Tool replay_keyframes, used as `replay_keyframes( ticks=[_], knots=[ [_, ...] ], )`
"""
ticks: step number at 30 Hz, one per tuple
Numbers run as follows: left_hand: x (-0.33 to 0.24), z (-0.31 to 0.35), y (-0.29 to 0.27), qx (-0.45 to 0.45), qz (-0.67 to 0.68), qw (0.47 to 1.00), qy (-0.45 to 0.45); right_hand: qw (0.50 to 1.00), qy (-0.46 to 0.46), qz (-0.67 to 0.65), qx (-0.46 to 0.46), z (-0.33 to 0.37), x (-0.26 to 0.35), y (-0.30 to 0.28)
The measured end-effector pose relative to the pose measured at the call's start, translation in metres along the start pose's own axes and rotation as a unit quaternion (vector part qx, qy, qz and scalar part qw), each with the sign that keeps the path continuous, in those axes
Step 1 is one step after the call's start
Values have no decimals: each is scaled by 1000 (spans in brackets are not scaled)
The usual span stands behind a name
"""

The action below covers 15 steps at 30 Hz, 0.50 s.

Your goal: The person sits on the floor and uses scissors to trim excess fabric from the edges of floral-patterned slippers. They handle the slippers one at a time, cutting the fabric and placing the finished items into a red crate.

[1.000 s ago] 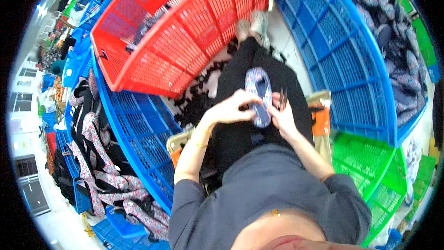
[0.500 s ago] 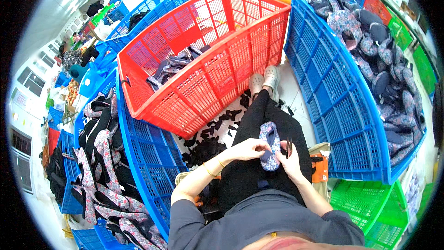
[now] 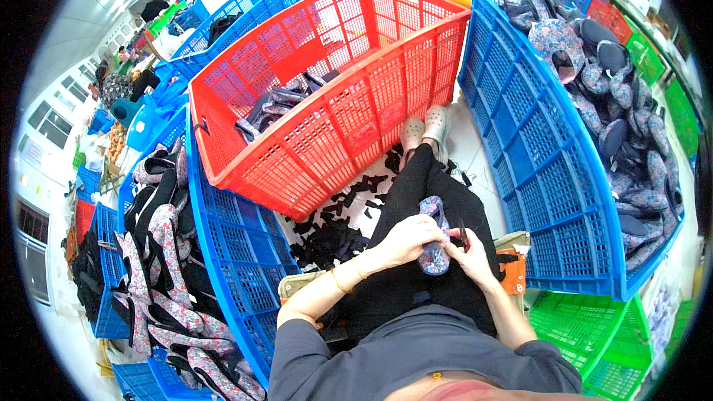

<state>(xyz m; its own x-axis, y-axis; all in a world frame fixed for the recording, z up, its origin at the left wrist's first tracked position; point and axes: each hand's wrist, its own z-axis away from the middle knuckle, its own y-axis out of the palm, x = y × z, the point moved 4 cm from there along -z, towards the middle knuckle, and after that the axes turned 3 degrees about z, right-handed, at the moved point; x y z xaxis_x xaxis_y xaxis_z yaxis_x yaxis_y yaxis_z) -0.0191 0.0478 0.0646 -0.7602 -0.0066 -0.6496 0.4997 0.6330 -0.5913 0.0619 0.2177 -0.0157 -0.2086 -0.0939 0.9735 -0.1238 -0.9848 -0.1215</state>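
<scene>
Slipper on the lap

Slipper (image 3: 433, 241), flowery and soft, lies on the sitting person's lap. The left hand (image 3: 403, 240) is curled round its side, holding it. The right hand (image 3: 469, 256) is closed on small dark scissors (image 3: 462, 232) touching the slipper. Black scraps (image 3: 334, 223) lie on the floor by a red basket (image 3: 349, 111). A blue basket (image 3: 549, 148) of slippers stands at the right.
</scene>
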Motion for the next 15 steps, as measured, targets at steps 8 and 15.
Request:
replay_keyframes(
  ticks=[8,15],
  knots=[
    [-9,-14,-11,33,30,998,-40,953,-113,274,-61,-11,43,-36],
    [6,-39,-31,56,91,986,-127,955,-151,256,-4,-29,51,-46]
  ],
)
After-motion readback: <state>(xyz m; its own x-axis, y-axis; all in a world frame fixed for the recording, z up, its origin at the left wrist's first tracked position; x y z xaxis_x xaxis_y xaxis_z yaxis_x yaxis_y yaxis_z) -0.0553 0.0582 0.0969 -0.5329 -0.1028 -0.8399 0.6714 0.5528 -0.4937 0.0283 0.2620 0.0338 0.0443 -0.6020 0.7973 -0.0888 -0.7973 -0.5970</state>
